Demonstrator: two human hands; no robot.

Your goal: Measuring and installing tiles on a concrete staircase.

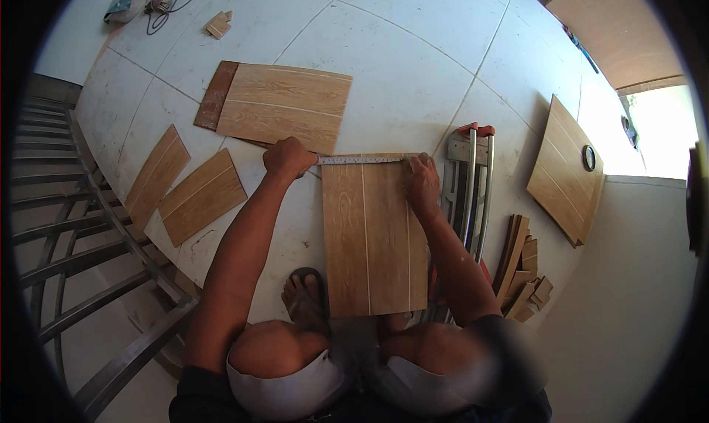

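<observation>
- Low in the frame, between the knees and just right of a sandalled foot (304, 299), a wood-patterned plank (384, 238) lies at centre.
- A measuring tape (362, 160) stretches across its top edge, at mid-frame.
- The left hand (289, 158) is curled around the tape's left end, beyond the plank's upper left corner; the right hand (422, 183) pinches its right end by the upper right corner.
- Right of centre stands a tile cutter (471, 190) with twin metal rails; offcuts (509, 257) lie at lower right of it.
- Two cut pieces (203, 197) lie left; stacked planks (288, 102), upper centre.
- Small scraps (218, 26) lie upper left.
</observation>
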